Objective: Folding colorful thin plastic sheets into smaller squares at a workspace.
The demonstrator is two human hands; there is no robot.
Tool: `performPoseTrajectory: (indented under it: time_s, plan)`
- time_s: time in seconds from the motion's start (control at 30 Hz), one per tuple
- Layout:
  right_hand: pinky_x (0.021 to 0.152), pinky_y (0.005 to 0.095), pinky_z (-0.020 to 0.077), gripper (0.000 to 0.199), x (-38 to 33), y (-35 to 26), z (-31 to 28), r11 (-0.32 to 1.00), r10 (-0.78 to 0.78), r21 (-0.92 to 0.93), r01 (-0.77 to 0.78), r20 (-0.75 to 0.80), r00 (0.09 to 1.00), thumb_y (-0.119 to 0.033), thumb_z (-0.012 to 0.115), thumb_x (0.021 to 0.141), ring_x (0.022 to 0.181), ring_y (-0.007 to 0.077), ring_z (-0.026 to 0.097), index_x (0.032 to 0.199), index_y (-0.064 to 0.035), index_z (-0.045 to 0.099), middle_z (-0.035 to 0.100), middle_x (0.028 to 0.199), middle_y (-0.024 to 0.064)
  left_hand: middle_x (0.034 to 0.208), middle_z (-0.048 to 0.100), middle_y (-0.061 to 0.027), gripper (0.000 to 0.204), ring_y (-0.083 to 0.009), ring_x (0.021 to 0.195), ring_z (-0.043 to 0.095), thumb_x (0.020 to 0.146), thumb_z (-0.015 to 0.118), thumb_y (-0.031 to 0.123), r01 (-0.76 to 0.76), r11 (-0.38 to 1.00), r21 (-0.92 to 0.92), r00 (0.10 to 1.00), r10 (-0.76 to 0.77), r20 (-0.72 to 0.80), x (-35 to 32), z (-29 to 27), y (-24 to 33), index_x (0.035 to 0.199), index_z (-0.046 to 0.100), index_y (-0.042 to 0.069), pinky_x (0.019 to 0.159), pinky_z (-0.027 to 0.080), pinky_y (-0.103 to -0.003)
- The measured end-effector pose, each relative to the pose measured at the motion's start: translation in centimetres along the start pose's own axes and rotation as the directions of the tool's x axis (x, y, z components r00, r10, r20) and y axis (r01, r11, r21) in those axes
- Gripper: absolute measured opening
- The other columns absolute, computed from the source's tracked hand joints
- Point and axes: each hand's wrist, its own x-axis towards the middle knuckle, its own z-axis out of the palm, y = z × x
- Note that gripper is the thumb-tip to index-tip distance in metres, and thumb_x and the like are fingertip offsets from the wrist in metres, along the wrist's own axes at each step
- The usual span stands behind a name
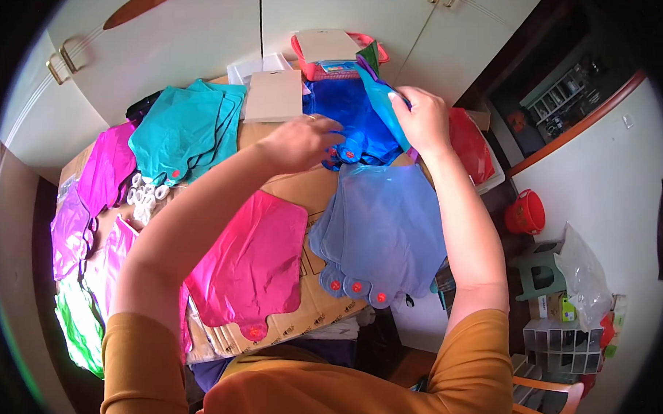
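Observation:
My right hand [426, 121] is closed on a bundle of flat plastic bags [383, 99] in light blue, purple and green, raised at a slant. My left hand [299, 143] has its fingers apart beside the round tabs of a dark blue stack of bags [357, 113]; its fingertips are slightly blurred. Nearer to me lie grey-blue bags [389, 216] with round tabs bearing red marks. A shiny pink bag [253, 255] rests below my left forearm, its tab toward me.
Teal bags [184, 129], magenta bags [106, 166] and green bags [79, 326] lie leftward on the cardboard-covered table [328, 309]. White rings [146, 197] sit among them. A pink basket [303, 67] stands at the back, and red bags [471, 146] lie right. A red bucket [525, 212] is on the floor.

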Motion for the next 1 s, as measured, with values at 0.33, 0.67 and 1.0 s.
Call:
performPoseTrajectory:
  time_s: [0.33,0.67,1.0]
  plan:
    - [0.076,0.0430,0.0531,0.039,12.1,4.5,-11.9,0.877,0.174,-0.419,-0.233,-0.175,0.969,-0.042,0.069,0.084,0.087,0.0375,0.069,0.103,-0.0072,0.072,0.071,0.088,0.0205,0.092,0.068,-0.0064,0.017,-0.0263,0.095,0.066,0.077,0.067,0.008,-0.062,0.996,-0.071,0.998,0.062,0.005,2.1,3.5,0.4,0.093,0.073,0.009,0.083,0.054,-0.036]
    - [0.072,0.0417,0.0538,0.016,-2.4,0.7,3.0,0.993,-0.065,0.113,0.040,0.220,0.973,-0.020,0.069,0.084,0.077,0.0344,0.068,0.090,-0.0054,0.072,0.070,0.084,0.0160,0.084,0.072,-0.0075,0.012,-0.0139,0.070,0.067,0.083,0.072,0.010,0.425,0.650,-0.630,0.902,-0.364,0.233,2.5,3.2,-0.8,0.093,0.076,0.004,0.065,0.055,-0.029]
    - [0.074,0.0329,0.0505,0.027,-4.6,1.6,3.8,0.852,0.174,0.315,-0.418,0.583,0.794,-0.022,0.072,0.082,0.077,0.0159,0.065,0.098,-0.0015,0.070,0.071,0.082,0.0091,0.072,0.067,-0.0044,0.013,-0.0098,0.063,0.062,0.079,0.074,0.005,0.665,0.439,-0.604,0.731,-0.547,0.408,4.2,2.2,-0.3,0.091,0.073,-0.001,0.058,0.051,-0.027]
